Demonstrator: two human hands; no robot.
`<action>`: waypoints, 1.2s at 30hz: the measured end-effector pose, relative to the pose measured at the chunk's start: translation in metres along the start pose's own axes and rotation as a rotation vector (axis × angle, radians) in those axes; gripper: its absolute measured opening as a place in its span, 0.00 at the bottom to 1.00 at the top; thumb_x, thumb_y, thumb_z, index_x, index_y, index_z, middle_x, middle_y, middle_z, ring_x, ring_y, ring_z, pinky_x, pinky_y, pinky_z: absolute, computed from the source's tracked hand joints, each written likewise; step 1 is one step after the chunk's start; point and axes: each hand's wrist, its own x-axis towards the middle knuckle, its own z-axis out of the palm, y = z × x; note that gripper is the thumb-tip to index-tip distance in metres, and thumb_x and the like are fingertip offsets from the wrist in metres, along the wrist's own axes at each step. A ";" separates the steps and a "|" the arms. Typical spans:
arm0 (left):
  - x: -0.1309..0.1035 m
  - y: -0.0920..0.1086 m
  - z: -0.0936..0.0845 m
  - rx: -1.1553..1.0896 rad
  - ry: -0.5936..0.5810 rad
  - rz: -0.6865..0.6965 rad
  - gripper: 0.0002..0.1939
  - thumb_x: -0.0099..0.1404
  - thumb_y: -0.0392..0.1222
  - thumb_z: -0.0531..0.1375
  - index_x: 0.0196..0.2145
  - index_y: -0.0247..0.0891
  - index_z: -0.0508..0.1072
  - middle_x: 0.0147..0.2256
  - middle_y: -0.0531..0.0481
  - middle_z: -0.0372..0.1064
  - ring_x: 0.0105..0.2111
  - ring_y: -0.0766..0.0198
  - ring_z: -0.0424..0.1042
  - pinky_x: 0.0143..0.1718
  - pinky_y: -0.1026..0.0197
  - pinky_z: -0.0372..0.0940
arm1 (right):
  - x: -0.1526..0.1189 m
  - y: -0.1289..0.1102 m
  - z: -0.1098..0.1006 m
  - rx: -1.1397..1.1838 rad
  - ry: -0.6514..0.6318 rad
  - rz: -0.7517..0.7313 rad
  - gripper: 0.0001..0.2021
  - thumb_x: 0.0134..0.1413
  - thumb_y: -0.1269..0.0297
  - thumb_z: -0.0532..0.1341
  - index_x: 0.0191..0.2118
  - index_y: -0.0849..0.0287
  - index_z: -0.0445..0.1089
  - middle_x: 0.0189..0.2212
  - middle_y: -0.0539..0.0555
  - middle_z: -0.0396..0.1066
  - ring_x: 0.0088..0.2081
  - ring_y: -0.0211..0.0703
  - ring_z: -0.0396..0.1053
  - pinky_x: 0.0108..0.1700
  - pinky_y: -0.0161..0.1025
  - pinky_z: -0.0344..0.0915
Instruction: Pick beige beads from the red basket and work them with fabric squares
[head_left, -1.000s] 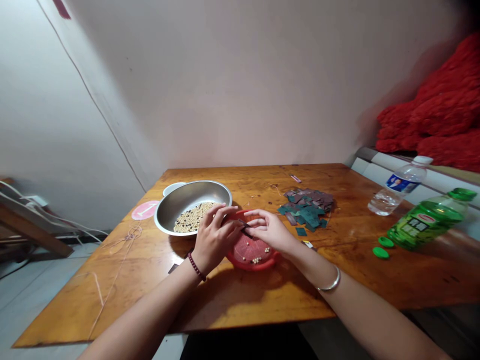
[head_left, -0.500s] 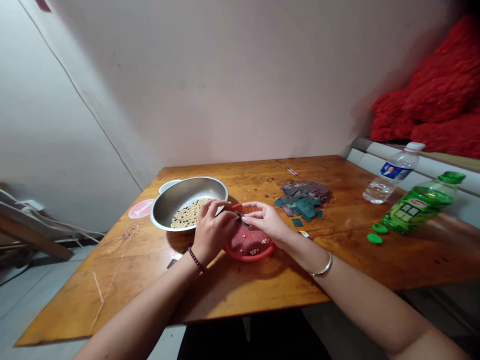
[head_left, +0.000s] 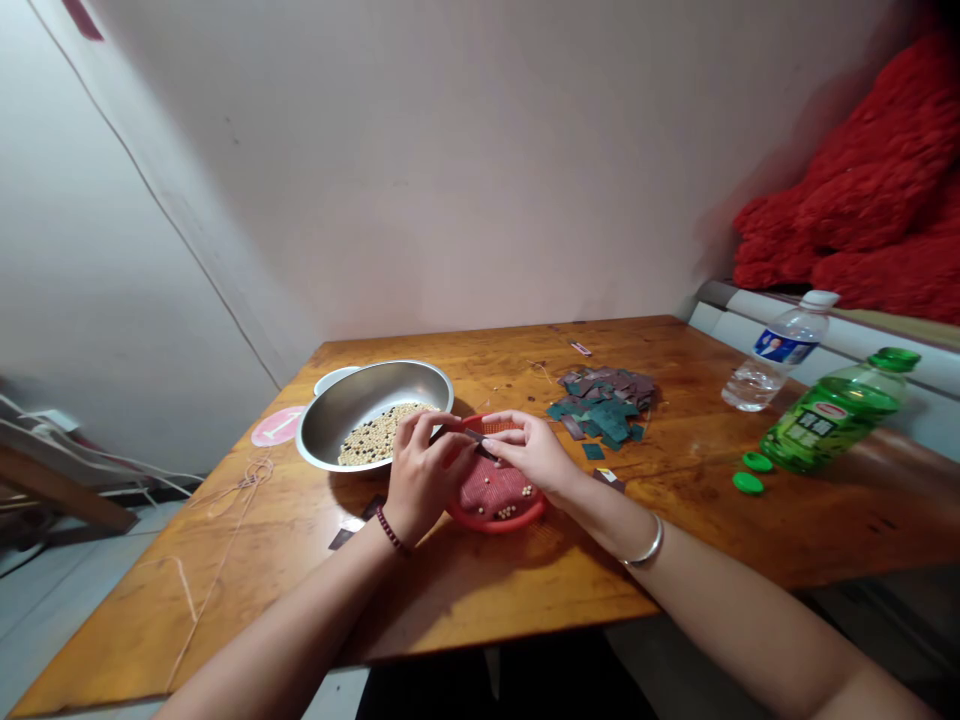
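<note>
Over a red basket point(head_left: 499, 522) my two hands meet. My left hand point(head_left: 424, 465) has its fingers bent together at one end of a small dark piece point(head_left: 484, 447). The thumb and fingers of my right hand point(head_left: 529, 450) pinch that piece from the other side. A few pale beads lie in the basket under them. Left of the basket, a steel bowl point(head_left: 330, 420) holds pale and dark beads point(head_left: 375, 435); my left hand is close to its rim.
Dark green and brown squares point(head_left: 607, 405) are piled right of the basket. A water bottle point(head_left: 780, 350), a green bottle point(head_left: 832, 415) and two green caps point(head_left: 757, 462) stand or lie further right. Pink string point(head_left: 251, 480) and a pink disc point(head_left: 277, 427) lie left on the wooden table point(head_left: 525, 600).
The view has shifted slightly, so the table and bottles sit a little differently in it. Both hands stay together over the basket, the dark piece still between them.
</note>
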 end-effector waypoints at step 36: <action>-0.003 0.003 0.003 -0.045 0.045 -0.072 0.03 0.59 0.42 0.61 0.29 0.43 0.74 0.41 0.50 0.65 0.46 0.58 0.58 0.53 0.52 0.56 | -0.004 0.002 0.005 0.070 0.022 -0.017 0.19 0.43 0.63 0.66 0.43 0.59 0.66 0.32 0.53 0.75 0.32 0.37 0.72 0.30 0.31 0.68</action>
